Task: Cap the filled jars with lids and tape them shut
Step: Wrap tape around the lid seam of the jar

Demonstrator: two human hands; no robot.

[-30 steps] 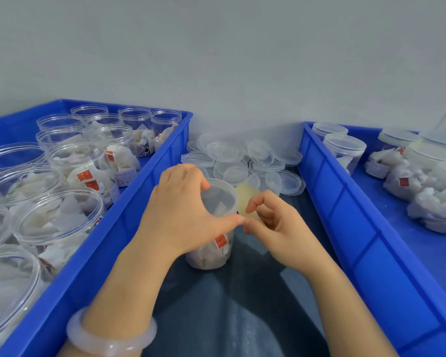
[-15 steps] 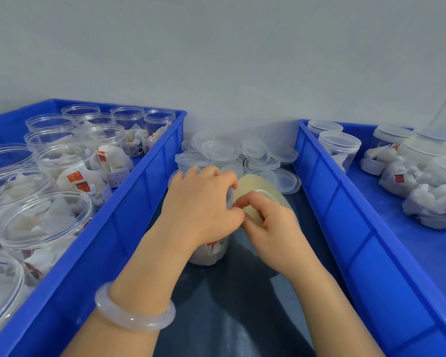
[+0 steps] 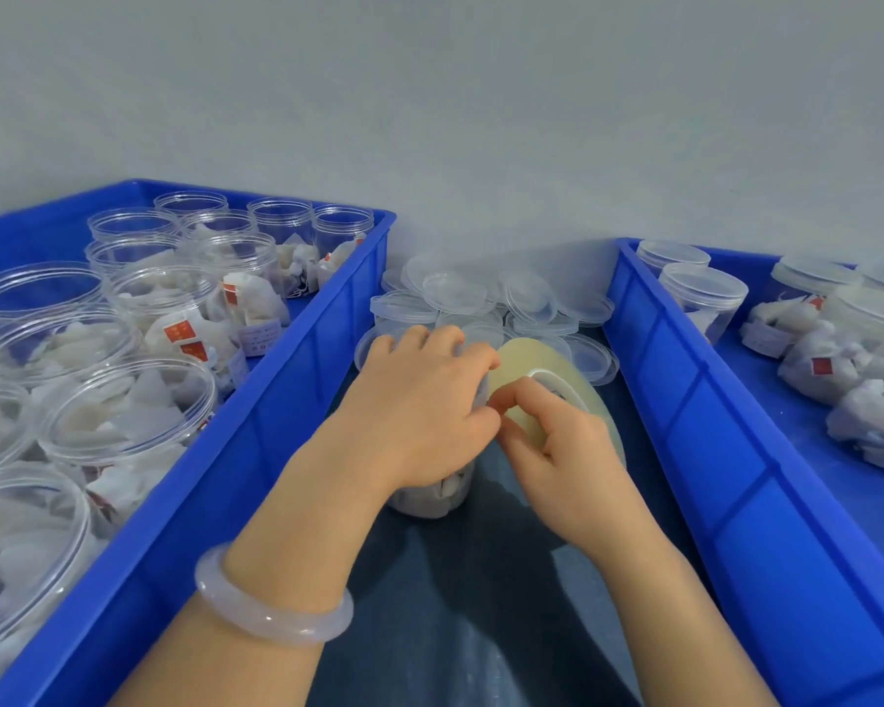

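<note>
The jar [image 3: 430, 494] stands on the dark bench [image 3: 481, 630], in the strip between the two blue crates and about midway along it.

The left hand [image 3: 419, 400] curls over the jar's top and upper wall and grips it. The right hand [image 3: 557, 451] holds the tape roll [image 3: 526, 357] against the jar's right side, with thumb and forefinger pinched at the roll's edge.

Handling, as a judgement:
- The jar is thin clear plastic filled with white sachets. It is probably light, smooth and easily tipped.
- Grip it around the shoulder.
- The tape is thin and sticky. Hold the roll through its core.

Hidden:
- The left hand covers the jar's lid, so its seating cannot be confirmed.
- The tape's free end cannot be made out.

Loose lids [image 3: 481, 298] lie at the bench's far edge.
</note>
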